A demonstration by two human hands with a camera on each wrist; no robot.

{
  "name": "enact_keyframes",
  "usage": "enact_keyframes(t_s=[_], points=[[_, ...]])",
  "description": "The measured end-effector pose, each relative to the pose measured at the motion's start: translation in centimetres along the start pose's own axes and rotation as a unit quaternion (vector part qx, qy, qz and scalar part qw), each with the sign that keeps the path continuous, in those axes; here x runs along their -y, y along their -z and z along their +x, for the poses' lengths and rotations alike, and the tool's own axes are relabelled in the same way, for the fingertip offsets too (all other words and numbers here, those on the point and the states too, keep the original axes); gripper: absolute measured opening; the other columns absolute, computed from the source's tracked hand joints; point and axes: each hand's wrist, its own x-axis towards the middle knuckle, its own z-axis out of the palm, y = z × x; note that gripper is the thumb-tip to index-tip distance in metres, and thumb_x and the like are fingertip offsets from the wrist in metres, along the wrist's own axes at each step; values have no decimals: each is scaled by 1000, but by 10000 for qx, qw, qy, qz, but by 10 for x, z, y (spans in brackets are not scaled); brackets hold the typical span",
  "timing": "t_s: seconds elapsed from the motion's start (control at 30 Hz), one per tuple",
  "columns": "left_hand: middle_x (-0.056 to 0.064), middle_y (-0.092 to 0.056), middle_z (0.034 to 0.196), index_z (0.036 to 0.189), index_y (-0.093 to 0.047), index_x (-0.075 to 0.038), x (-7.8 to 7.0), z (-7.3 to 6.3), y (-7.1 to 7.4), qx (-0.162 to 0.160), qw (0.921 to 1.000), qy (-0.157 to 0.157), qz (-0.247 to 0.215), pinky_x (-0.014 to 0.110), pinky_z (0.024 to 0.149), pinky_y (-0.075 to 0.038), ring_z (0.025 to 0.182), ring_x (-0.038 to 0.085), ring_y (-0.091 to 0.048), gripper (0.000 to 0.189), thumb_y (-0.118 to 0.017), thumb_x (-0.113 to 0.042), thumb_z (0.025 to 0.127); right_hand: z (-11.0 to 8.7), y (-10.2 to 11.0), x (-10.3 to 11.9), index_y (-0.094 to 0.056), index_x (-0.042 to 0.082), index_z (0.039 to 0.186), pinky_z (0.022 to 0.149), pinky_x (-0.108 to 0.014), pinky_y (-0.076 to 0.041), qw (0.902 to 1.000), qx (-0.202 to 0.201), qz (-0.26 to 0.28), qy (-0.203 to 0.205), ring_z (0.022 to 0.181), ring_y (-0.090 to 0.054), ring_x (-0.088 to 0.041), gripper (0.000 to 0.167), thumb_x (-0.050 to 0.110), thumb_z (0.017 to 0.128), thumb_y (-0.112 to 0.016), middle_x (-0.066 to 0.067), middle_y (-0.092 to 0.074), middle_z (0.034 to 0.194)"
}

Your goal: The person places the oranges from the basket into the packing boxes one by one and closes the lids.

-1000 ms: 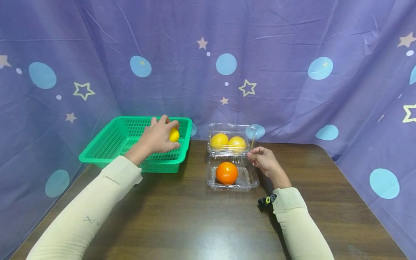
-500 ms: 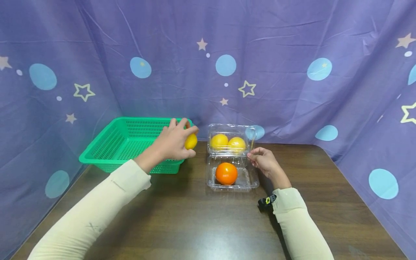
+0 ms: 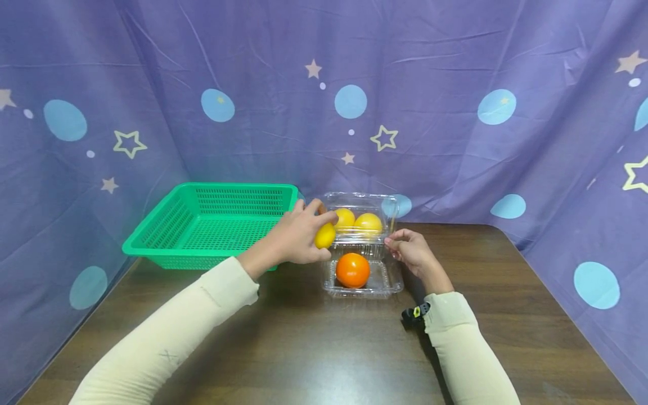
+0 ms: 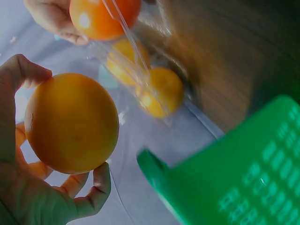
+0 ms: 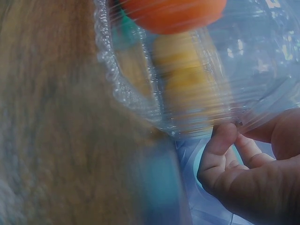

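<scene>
My left hand (image 3: 302,232) grips a round yellow fruit (image 4: 72,123) between thumb and fingers, in front of the left edge of a clear plastic clamshell box (image 3: 387,289). The box stands with its lid raised at the back. Inside its base sits a glossy orange fruit (image 3: 352,270). Two more round yellow fruits (image 3: 368,225) show through the clear lid, the left one partly hidden by my left hand. At the box's right side, my right hand (image 3: 414,250) pinches the edge of the plastic near the hinge, as the right wrist view also shows.
A green plastic basket (image 3: 174,260) with slotted walls stands at the left on the brown wooden table (image 3: 304,354). Behind the table hangs a purple curtain (image 3: 430,157) with stars and blue dots. A black strap (image 3: 415,314) is on my right wrist.
My left hand has carried the yellow fruit rightward out of the green basket, over its rim, to the left side of the clear box. The right hand keeps its hold and place.
</scene>
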Motion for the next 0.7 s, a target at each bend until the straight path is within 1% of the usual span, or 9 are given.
enact_keyframes(t_s=[0.1,0.2,0.4,0.57,0.7], points=[[2,-49,120,134,-59,-27,-10,5,-6,48,10000,-19,-28,33,61,-44,95,27,-42,65,-76,-47,75,0,0,0,-55,-4,105,60,-21,-49,10000,-15,5,-22,72,-57,-12,10,-1,99,-62,-4,-64,82],[2,-48,122,137,-57,-29,-21,11,-10,61,9999,8,-121,34,64,-44,97,26,-42,67,-75,-47,75,0,0,-1,-56,-3,103,60,-21,-49,10000,-43,-16,-41,72,-57,-13,7,-1,99,-61,-5,-64,82],[2,-48,126,139,-56,-28,-43,24,-14,-19,9989,99,-455,36,68,-46,100,25,-43,68,-75,-45,76,0,0,-1,-56,-2,103,60,-21,-49,10000,-67,-63,-33,72,-57,-13,8,0,99,-62,-3,-64,81],[4,-50,124,138,-56,-30,-59,35,-23,-195,9976,146,-650,36,70,-48,102,28,-45,69,-78,-47,74,1,0,-1,-56,-2,102,59,-20,-48,10000,-28,2,-2,72,-58,-13,7,0,99,-62,-3,-64,81],[4,-50,122,135,-58,-30,-68,43,-33,-329,9967,222,-715,34,66,-48,100,28,-46,67,-78,-47,74,1,0,0,-57,0,100,60,-21,-48,10000,4,2,26,71,-56,-13,4,-1,100,-61,-4,-63,83]])
